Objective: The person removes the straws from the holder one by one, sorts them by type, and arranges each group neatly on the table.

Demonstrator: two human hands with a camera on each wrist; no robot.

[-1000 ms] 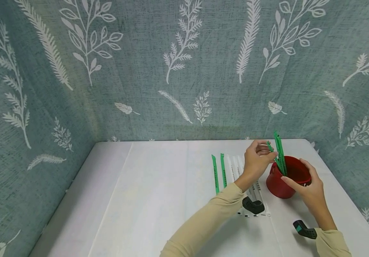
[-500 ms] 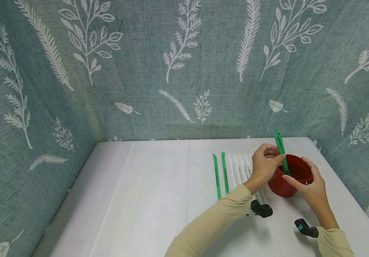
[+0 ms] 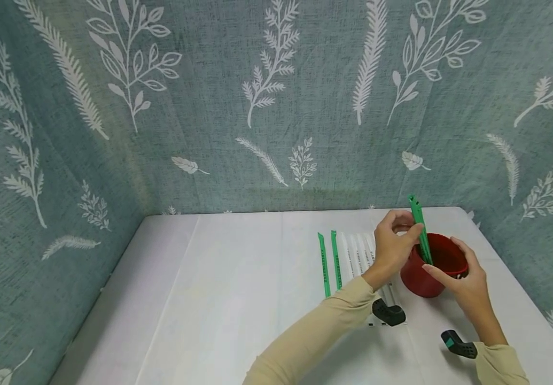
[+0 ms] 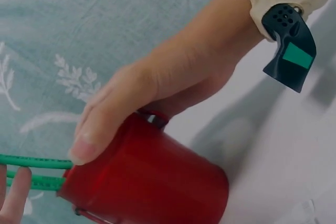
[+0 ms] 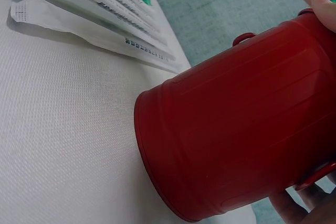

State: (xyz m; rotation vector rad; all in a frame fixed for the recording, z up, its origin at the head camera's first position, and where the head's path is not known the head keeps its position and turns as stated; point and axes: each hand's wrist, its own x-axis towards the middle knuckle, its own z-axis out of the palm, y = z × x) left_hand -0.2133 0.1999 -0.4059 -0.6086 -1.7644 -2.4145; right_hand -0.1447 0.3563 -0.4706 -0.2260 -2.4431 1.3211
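A red bucket [image 3: 425, 278] stands at the table's right side, a small metal-looking pail with handle fittings. My right hand [image 3: 470, 291] grips its rim, thumb at the near side and fingers round the far right. Slim green wrapped straws [image 3: 420, 227] stand in the bucket, leaning on its left rim; their lower ends are hidden inside. My left hand [image 3: 394, 246] pinches at these straws just above the rim. In the left wrist view its fingertips [image 4: 18, 192] touch the green straws [image 4: 37, 162], beside the right hand [image 4: 126, 93].
Left of the bucket lie two more green straws [image 3: 324, 262] and several white paper-wrapped sticks [image 3: 360, 254], partly under the left forearm. The white table [image 3: 233, 299] ends at a leaf-patterned cloth [image 3: 209, 107]. Each wrist wears a black device [image 3: 459, 345].
The straw in my left hand, earlier tilted apart from the bunch, now stands together with the others in the bucket. The left hand has shifted slightly right; my right hand keeps its hold.
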